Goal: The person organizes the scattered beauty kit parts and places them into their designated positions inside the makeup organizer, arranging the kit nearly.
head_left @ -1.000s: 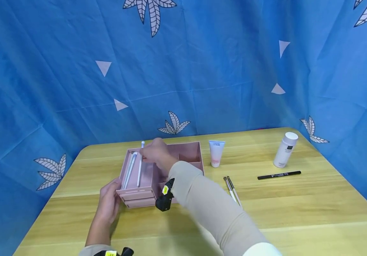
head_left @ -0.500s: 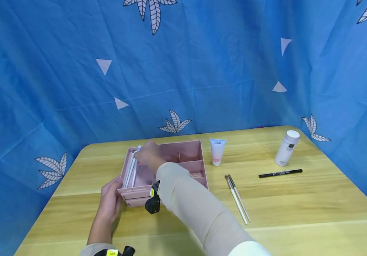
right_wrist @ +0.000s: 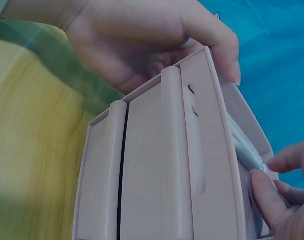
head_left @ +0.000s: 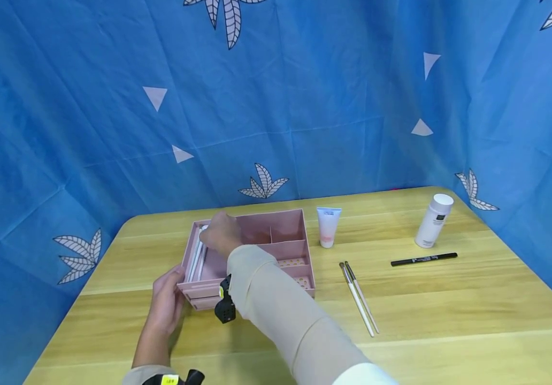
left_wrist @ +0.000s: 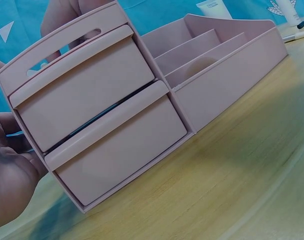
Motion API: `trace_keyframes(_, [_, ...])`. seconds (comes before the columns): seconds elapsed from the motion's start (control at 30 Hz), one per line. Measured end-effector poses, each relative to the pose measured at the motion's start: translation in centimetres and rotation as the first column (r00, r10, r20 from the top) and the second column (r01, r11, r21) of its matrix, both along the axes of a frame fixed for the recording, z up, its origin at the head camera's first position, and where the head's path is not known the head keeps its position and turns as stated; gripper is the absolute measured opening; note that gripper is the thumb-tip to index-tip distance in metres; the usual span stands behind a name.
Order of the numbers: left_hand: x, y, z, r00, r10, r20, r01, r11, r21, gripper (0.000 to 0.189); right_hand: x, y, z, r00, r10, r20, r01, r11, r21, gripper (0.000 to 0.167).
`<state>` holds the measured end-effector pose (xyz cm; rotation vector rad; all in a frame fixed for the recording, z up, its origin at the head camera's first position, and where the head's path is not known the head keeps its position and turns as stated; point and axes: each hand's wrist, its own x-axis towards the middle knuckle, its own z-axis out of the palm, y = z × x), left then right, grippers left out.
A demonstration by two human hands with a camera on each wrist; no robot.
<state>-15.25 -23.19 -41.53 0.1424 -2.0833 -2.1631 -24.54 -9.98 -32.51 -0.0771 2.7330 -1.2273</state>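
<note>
- On the table (head_left: 473,310), a pink organiser (head_left: 204,294): left hand (head_left: 166,297) grips its left side, right hand (head_left: 223,233) pinches a white brush (right_wrist: 246,150) inside.
- Tube (head_left: 328,227), bottle (head_left: 432,223), black pen (head_left: 424,259): printing too small to read.

Held brush (head_left: 202,263) shifted leftward, right grip (head_left: 221,233) too

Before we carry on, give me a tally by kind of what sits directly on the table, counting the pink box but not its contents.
Box: 1
Tube: 1
Bottle: 1
Pen: 1
Brushes: 2
Total: 6
</note>
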Motion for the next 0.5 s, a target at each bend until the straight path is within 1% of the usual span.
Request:
trace_keyframes(0.07, [-0.08, 0.02, -0.02, 1.000, -0.002, -0.006, 0.002, 1.000, 0.002, 0.040, -0.06, 0.15, -0.05, 1.000, 0.019, 0.004, -0.019, 1.000, -0.014, 0.035])
trace_keyframes(0.13, [-0.13, 0.03, -0.06, 1.000, -0.005, -0.012, 0.005, 1.000, -0.001, 0.048, -0.09, 0.31, -0.04, 0.999, 0.030, 0.015, -0.030, 0.999, -0.036, 0.033])
trace_keyframes(0.23, [-0.14, 0.00, -0.16, 1.000, -0.011, -0.023, 0.011, 1.000, 0.000, 0.048, -0.13, 0.40, 0.03, 0.999, 0.028, 0.036, -0.026, 0.999, -0.048, 0.028])
trace_keyframes(0.37, [-0.10, -0.02, -0.21, 1.000, -0.010, -0.023, 0.010, 1.000, -0.006, 0.049, -0.30, 0.40, 0.09, 0.998, 0.027, 0.057, -0.025, 0.999, -0.040, 0.027])
trace_keyframes(0.43, [-0.07, -0.02, -0.20, 1.000, -0.006, -0.016, 0.006, 1.000, -0.018, 0.050, -0.43, 0.50, 0.13, 0.997, 0.031, 0.073, -0.027, 0.998, -0.056, 0.029])
trace_keyframes(0.5, [-0.10, -0.01, -0.20, 1.000, -0.003, -0.010, 0.003, 1.000, -0.025, 0.050, -0.54, 0.65, 0.17, 0.996, 0.029, 0.089, -0.020, 0.995, -0.100, 0.030])
